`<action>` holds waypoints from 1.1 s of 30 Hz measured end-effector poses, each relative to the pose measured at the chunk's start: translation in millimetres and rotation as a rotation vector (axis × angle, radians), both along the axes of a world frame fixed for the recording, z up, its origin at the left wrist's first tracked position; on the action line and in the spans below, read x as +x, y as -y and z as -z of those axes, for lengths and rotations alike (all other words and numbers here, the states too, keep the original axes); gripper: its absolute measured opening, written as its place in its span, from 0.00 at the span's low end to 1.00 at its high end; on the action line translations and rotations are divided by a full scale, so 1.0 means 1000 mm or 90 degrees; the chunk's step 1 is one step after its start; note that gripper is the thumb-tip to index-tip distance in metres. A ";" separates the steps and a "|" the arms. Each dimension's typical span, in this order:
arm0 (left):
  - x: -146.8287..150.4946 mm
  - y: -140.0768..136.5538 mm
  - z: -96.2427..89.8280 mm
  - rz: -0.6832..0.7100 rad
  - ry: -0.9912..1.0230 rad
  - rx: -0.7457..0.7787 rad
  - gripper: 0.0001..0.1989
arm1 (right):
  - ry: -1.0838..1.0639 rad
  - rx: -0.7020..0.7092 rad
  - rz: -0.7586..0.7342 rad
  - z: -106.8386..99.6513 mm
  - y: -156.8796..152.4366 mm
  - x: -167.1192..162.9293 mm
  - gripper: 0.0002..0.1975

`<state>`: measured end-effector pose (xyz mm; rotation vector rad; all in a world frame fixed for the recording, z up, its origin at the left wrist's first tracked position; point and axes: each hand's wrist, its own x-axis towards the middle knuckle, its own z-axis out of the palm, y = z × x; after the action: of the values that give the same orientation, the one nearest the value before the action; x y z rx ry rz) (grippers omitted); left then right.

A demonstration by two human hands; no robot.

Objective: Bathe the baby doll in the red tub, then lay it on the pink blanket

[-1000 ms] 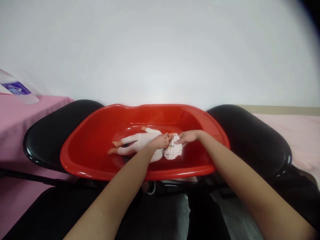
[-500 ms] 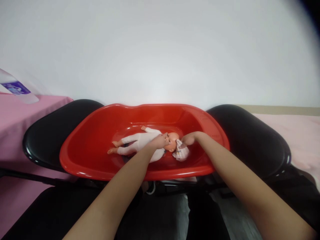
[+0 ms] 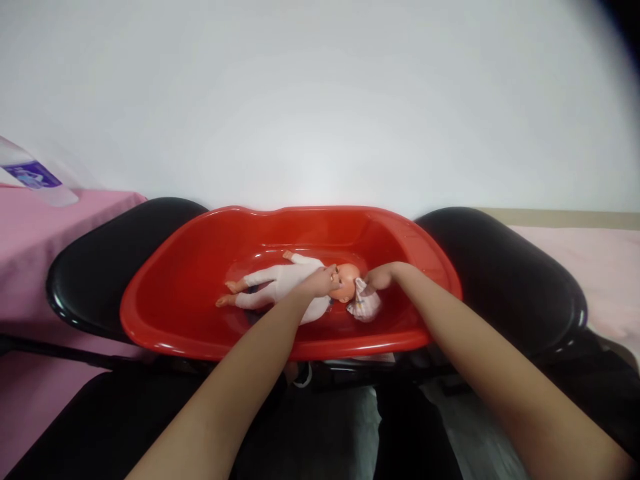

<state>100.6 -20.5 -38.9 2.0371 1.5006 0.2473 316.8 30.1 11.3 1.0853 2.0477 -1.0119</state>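
A baby doll (image 3: 287, 280) in a white outfit lies on its back in a red baby bathtub (image 3: 175, 287), its bare feet towards the left and its head towards the right. My left hand (image 3: 323, 281) is at the doll's face and chin, its fingers closed about the lower face. In the pinched fingers of my right hand (image 3: 380, 277) is a small whitish patterned cloth (image 3: 365, 306), perhaps a cap, hanging just beside the top of the doll's head. Part of the doll's body is hidden behind my left forearm.
Black seats (image 3: 115, 267) flank the tub, with another black seat (image 3: 505, 280) on the right. At the far left, a bottle with a purple label (image 3: 35, 175) is over a pink cloth-covered surface (image 3: 90, 207). A pale pink cover (image 3: 595, 267) lies at right. Behind stands a white wall (image 3: 320, 100).
Very little differs. The cloth in my right hand has shifted slightly to the right. My left hand stays at the doll's face.
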 end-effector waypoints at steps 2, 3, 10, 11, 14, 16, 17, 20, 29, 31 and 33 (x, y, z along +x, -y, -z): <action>-0.001 -0.002 0.003 -0.003 0.007 0.004 0.41 | -0.009 -0.002 -0.007 -0.001 0.000 -0.001 0.19; -0.001 -0.002 0.004 -0.003 0.008 0.007 0.41 | -0.012 -0.002 -0.008 -0.001 0.001 -0.001 0.19; -0.001 -0.001 0.004 -0.013 0.003 -0.001 0.42 | -0.024 -0.003 -0.003 -0.002 0.001 0.001 0.24; 0.000 -0.001 0.003 -0.011 0.006 -0.001 0.42 | -0.028 -0.002 0.000 -0.001 0.000 0.002 0.25; 0.000 0.000 0.002 -0.009 0.016 -0.001 0.42 | -0.036 -0.002 0.009 0.000 -0.001 0.002 0.26; 0.000 0.000 0.002 -0.012 0.013 -0.001 0.42 | -0.034 0.000 0.012 0.001 -0.002 0.003 0.27; 0.000 -0.001 0.002 -0.014 0.011 -0.002 0.42 | -0.031 0.002 0.012 0.001 -0.002 0.003 0.27; -0.001 -0.001 0.004 -0.017 0.021 -0.011 0.42 | -0.033 0.003 0.012 0.000 -0.001 0.003 0.27; 0.001 0.002 -0.001 -0.021 0.027 -0.011 0.41 | -0.024 -0.002 0.021 -0.003 0.001 0.001 0.26; 0.001 0.003 -0.003 -0.023 0.027 -0.013 0.41 | -0.023 0.000 0.021 -0.002 0.001 0.001 0.27; 0.001 0.003 -0.003 -0.024 0.022 -0.012 0.42 | -0.020 0.001 0.023 -0.002 0.001 0.001 0.28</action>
<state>101.7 -23.9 -36.0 1.9811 1.5150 0.2811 317.9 29.1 13.6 1.1176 2.0608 -1.0522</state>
